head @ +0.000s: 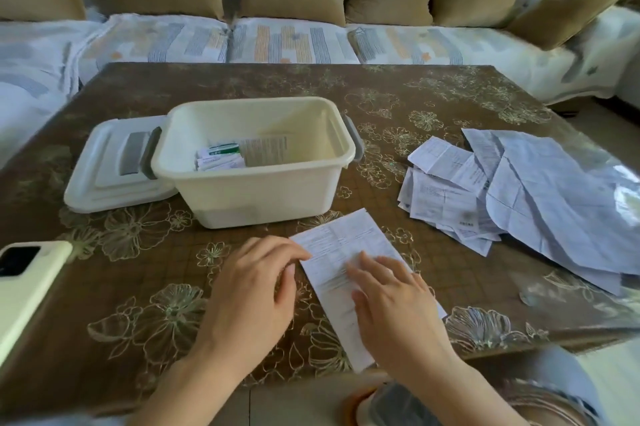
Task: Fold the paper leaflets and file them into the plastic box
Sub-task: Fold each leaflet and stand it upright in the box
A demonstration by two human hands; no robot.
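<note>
On the counter point(242, 86), a leaflet point(341, 238), print unreadable, is pressed flat by straight fingers: left hand point(252, 290) at its edge, right hand point(394, 311) on top.

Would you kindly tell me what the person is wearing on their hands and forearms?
Nothing shows: the left hand and right hand are bare, with no gloves, rings or watch visible, and no sleeves reach into view.
</note>
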